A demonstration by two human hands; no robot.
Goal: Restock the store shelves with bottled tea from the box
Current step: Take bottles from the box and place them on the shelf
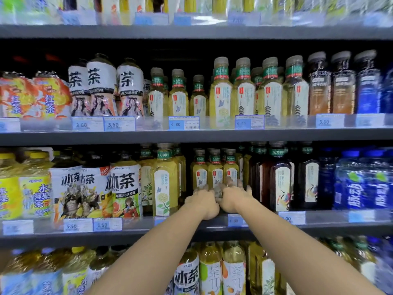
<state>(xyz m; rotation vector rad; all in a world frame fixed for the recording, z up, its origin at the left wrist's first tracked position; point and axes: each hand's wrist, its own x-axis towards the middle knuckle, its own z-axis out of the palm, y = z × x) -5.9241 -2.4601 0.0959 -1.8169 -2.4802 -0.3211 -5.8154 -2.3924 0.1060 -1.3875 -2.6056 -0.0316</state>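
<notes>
Item: three small tea bottles point(215, 173), middle shelf point(138, 236). My left hand point(202, 202) fingers curl at one base; right hand point(234, 199) fingers spread wide against them.

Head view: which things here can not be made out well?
Small tea bottles: head view, lower parts hidden behind both hands.
Left hand and right hand: head view, fingers blurred, grip unclear.
Top shelf bottles: head view, blurred, cut by the top edge.
Box: outside the head view.
</notes>
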